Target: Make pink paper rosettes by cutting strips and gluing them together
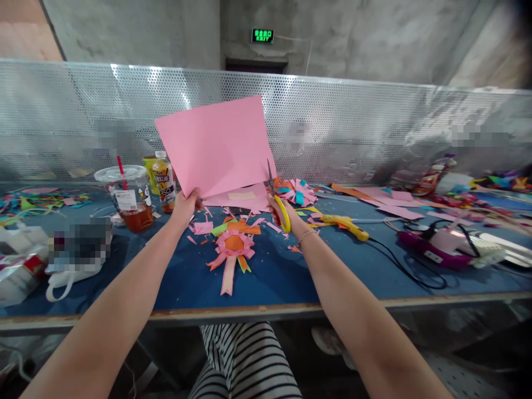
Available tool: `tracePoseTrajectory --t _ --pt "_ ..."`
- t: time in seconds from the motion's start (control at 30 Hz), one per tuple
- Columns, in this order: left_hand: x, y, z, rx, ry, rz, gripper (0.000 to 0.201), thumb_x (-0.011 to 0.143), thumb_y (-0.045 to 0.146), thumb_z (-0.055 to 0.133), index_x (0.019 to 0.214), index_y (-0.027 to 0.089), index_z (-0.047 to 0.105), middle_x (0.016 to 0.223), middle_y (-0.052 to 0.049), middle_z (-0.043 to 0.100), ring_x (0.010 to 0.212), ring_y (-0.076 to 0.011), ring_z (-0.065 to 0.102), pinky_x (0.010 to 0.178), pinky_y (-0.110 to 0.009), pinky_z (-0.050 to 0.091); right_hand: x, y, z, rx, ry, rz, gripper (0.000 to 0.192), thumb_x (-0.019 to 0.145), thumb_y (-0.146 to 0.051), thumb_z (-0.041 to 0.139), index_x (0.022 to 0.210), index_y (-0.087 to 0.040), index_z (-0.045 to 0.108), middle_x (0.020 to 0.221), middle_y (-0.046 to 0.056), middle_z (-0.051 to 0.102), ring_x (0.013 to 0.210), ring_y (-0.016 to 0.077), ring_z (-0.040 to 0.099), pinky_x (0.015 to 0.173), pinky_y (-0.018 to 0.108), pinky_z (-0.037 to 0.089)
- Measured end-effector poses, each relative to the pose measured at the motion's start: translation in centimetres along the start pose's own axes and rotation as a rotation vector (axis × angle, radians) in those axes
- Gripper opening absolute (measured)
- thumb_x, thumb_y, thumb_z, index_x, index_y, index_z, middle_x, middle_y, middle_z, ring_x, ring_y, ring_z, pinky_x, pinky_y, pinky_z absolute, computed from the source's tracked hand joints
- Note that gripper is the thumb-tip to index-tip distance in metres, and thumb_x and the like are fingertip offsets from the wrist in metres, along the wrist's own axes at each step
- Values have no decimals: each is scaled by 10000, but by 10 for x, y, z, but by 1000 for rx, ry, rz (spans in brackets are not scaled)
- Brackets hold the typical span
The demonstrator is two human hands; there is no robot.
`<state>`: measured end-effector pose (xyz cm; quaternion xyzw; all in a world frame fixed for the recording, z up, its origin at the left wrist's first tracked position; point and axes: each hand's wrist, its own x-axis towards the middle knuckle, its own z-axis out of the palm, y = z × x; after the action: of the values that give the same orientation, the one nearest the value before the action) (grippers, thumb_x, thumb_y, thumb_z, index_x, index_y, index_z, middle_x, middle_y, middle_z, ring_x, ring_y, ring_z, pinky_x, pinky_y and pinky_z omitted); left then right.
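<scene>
My left hand (pixel 185 203) pinches the lower left corner of a large pink paper sheet (pixel 216 144) and holds it upright above the blue table (pixel 270 271). My right hand (pixel 279 209) grips yellow-handled scissors (pixel 277 199), whose blades point up at the sheet's lower right edge. Below the hands a pink and orange paper rosette (pixel 233 246) with ribbon tails lies flat on the table among paper scraps.
A plastic cup of tea with a red straw (pixel 129 197) and a small bottle (pixel 165 182) stand at the left. A yellow glue gun (pixel 344 224), a purple device (pixel 436 246) with a black cable and another paper flower (pixel 297 191) lie right. A perforated metal screen (pixel 374 127) backs the table.
</scene>
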<state>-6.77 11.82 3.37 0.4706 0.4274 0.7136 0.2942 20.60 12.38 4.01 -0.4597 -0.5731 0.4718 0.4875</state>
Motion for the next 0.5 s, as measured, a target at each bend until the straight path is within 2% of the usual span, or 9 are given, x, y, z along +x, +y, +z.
tracePoseTrajectory --t 0.23,0.5 --pt "2 -2 -1 14 8 20 232 707 323 583 822 126 542 594 -22 602 369 -75 482 403 -212 438 10 10 -2 -54 19 3 395 737 -566 551 679 -195 427 428 -76 388 299 43 345 278 166 282" --pt "0 0 -1 59 29 31 217 710 336 572 785 136 533 559 -11 579 374 -82 488 377 -192 411 11 10 0 -101 27 -9 418 744 -596 517 682 -192 431 435 -76 382 301 45 344 270 168 297"
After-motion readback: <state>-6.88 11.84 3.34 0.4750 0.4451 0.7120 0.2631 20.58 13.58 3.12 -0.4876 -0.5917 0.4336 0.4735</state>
